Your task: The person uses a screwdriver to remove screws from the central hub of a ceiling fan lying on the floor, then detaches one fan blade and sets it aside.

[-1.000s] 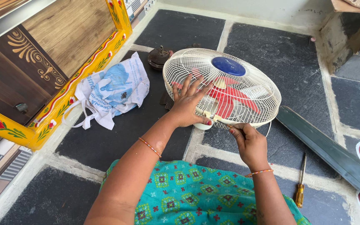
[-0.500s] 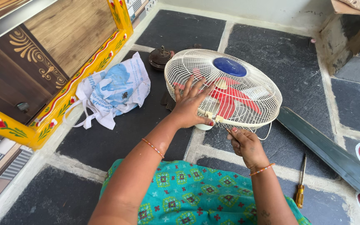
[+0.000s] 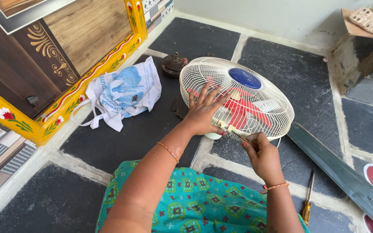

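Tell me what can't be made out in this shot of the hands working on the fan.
Head view only:
- Tool tip: the right hand covers most of the thin tool at the fan guard clip; its kind is unclear.
- Fan base: hidden under the guard and the left hand.
- Long green blade: cut off by the right edge.
- Dark round part behind the fan: too small to identify.
- Screwdriver: tip too small.

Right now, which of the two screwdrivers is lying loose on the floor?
The yellow-handled screwdriver beside the person's right arm lies untouched. The other, thinner one is in the right hand at the fan guard.
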